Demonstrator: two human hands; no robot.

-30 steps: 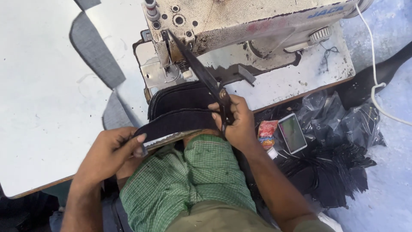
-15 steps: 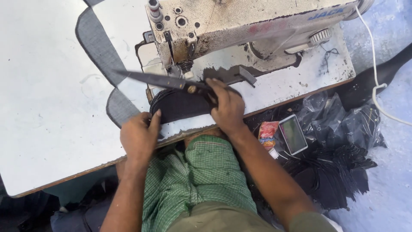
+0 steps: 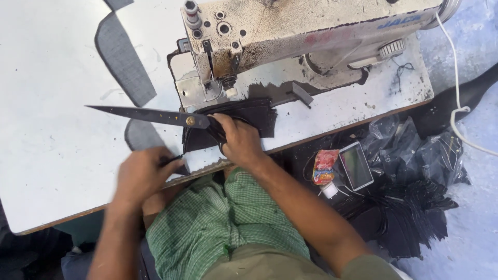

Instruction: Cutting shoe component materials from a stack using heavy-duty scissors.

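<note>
Black fabric pieces (image 3: 244, 116) sit stacked on the white table (image 3: 46, 129) right in front of the old cream sewing machine (image 3: 290, 36), just below the needle area, with the near edge of the stack reaching the table's front edge. The right hand (image 3: 239, 140) rests on top of the stack with its fingers curled around the handle end of a big pair of dark scissors (image 3: 150, 115); the blades look closed and point off to the left across the tabletop. The left hand (image 3: 142, 173) is at the table's front edge with its fingers bunched together, pinching what looks like a small black scrap or the stack's corner, can't really tell which. Honestly that fabric looks soft and floppy, light stuff, and layered like that it probably slides on itself easily, so I'd hold it flat with a palm on top and pinch near an edge rather than grab the middle. The scissors look heavy and stiff, best held at the handles. A grey cut piece (image 3: 124, 65) lies further up the table, well apart from the hands. Off to the right, below the table, there's a phone (image 3: 356, 165), a small red packet (image 3: 324, 167) and black plastic bags (image 3: 415, 150).
</note>
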